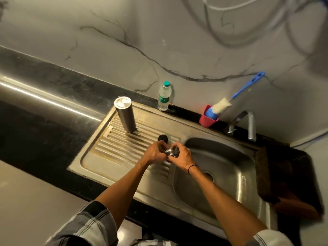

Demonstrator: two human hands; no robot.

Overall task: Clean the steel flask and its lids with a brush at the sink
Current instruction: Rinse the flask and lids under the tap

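clearly both hands meet over the ribbed drainboard (pixel 113 148) of the sink (pixel 230 183), and between them sits a small steel lid (pixel 171 151). the left hand (pixel 156 152) curls its fingers round the lid's near-left side, and the right hand (pixel 181 155) pinches its right edge with thumb and fingers, so both are grasping the same piece. a second, dark lid (pixel 163 138) lies on the drainboard just behind the hands. the steel flask (pixel 125 115) stands upright further back on the drainboard, well apart from the hands, untouched.

judging by its look, the lid is light, stiff and smooth; wet, it would likely be slippery, so a grip across the rim seems safer than on the polished top. the flask is probably heavier and best held round its body. the brush (pixel 230 102) leans in a red holder (pixel 207 119) on the bench by the tap (pixel 251 126), beside a plastic bottle (pixel 164 96).
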